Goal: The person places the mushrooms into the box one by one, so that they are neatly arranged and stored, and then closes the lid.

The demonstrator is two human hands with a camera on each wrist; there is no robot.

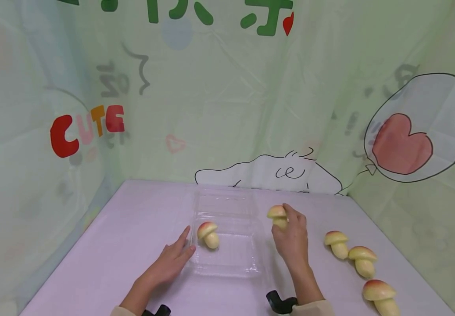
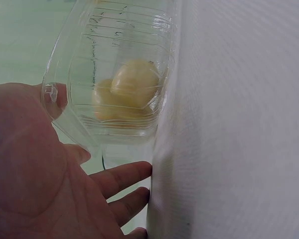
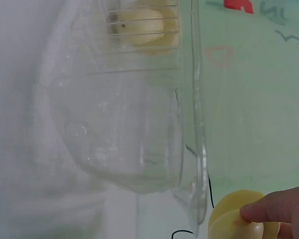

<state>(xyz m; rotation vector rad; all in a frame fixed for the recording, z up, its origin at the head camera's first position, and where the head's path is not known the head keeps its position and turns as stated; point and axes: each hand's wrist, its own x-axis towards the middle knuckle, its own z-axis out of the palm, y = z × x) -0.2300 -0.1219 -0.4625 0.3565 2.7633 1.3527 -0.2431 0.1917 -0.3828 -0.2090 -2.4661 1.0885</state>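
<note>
My right hand (image 1: 293, 237) pinches an artificial mushroom (image 1: 277, 213) between thumb and fingers, to the right of an open, clear plastic clamshell box (image 1: 237, 252). My left hand (image 1: 172, 260), fingers extended, touches the box's left rim. Inside, at left, lies a second mushroom (image 1: 208, 235); three more mushrooms (image 1: 363, 262) line the bench's (image 1: 144, 219) right side

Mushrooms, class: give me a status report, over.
Right grip holding mushroom, right of box. Left grip at box's left rim. One mushroom inside, three on table. Nothing visibly in the way.
</note>
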